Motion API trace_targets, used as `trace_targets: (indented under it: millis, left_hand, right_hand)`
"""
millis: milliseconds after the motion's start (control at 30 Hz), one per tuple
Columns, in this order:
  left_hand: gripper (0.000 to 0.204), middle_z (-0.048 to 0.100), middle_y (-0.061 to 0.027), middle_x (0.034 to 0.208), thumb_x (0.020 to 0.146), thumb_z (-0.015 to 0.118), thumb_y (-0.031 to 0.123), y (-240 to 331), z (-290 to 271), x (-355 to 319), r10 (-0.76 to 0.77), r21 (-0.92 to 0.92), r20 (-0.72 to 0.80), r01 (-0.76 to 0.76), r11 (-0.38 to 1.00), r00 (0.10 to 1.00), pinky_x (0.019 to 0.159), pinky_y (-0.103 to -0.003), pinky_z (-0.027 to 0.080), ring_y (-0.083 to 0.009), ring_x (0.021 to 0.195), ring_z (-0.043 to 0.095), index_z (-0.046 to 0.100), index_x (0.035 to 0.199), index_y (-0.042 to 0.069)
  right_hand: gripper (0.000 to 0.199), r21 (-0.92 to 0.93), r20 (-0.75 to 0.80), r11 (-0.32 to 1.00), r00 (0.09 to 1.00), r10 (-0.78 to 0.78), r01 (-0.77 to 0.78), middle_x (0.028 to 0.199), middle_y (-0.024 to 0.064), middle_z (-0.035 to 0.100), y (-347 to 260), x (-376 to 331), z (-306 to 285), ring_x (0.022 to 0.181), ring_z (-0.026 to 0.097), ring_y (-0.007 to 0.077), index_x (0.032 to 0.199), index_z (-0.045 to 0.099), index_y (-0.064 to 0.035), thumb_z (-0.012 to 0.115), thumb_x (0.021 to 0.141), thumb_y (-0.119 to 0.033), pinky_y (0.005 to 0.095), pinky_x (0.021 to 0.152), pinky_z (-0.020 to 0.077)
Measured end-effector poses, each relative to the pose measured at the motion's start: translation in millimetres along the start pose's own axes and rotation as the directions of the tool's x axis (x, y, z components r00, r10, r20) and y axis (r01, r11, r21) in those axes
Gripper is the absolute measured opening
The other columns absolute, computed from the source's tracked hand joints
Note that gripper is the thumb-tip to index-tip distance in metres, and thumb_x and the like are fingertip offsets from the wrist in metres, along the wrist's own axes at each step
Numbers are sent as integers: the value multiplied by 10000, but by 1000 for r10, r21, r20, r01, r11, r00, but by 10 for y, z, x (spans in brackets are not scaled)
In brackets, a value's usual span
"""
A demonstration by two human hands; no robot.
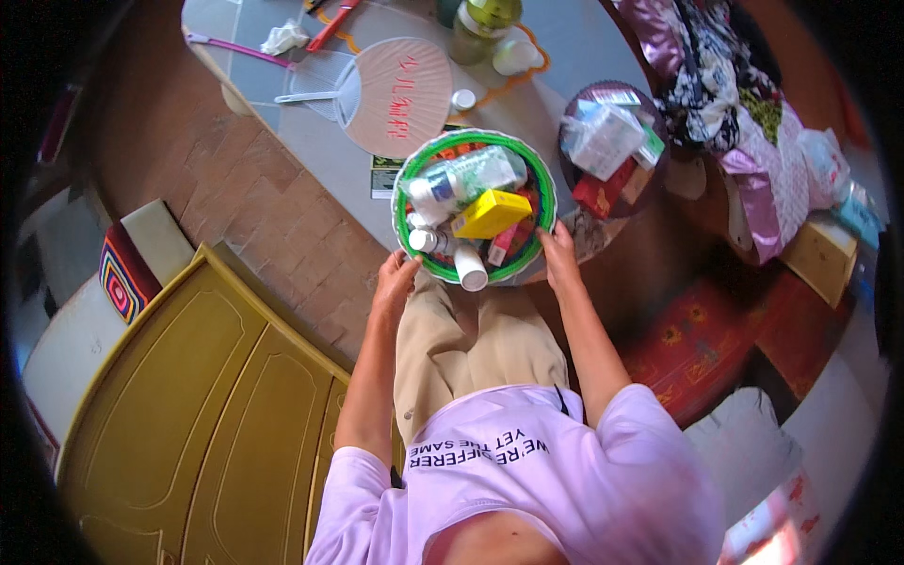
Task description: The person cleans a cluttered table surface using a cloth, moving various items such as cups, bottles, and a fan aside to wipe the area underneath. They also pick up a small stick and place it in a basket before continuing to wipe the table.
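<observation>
A round basket (pixel 405 247) with a green and white rim is between my hands at the table's near edge. My left hand (pixel 396 275) is closed on its lower left rim, and my right hand (pixel 557 252) grips the lower right rim. Inside lie a yellow box (pixel 492 214), a clear plastic-wrapped package (pixel 476 177), a white bottle (pixel 428 241), a white cylindrical container (pixel 470 267) and a pink-red box (pixel 509 242). Whether the basket's base touches the table is hidden.
Beyond the basket, a hand fan (pixel 400 94) lies on the table (pixel 311 155) near a small white jar (pixel 463 100) and a green-lidded jar (pixel 482 33). Right of it stands a dark round tray (pixel 650 113) of boxes. Clothes (pixel 716 85) hang farther right; a yellow-brown cabinet (pixel 207 414) stands left.
</observation>
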State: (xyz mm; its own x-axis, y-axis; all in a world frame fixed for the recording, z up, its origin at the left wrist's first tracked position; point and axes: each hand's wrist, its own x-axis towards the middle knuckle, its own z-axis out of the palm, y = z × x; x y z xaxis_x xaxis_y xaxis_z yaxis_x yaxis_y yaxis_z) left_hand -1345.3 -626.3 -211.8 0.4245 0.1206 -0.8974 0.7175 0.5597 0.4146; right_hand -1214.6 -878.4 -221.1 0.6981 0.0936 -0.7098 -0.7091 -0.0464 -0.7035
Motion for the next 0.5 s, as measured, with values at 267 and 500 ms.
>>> trace_targets:
  millis: [267, 500]
  left_hand:
    - [168, 365, 65, 591, 704, 589, 154, -33, 149, 113, -10, 104, -62, 17, 994, 998, 399, -200, 241, -41, 445, 297, 492, 835, 116]
    - [207, 417, 28, 600, 655, 610, 188, -147, 380, 183, -95, 32, -152, 101, 994, 984, 351, -218, 188, -66, 403, 270, 522, 820, 100]
  right_hand:
    - [336, 117, 55, 989, 995, 85, -91, 1050, 41, 535, -41, -11, 13, 945, 491, 136, 1103, 477, -47, 556, 780, -100, 268, 825, 375]
    - [402, 77, 46, 991, 993, 108, -111, 1008, 41, 553, 147, 65, 1, 887, 512, 138, 1102, 477, -37, 624, 746, -154, 265, 795, 394]
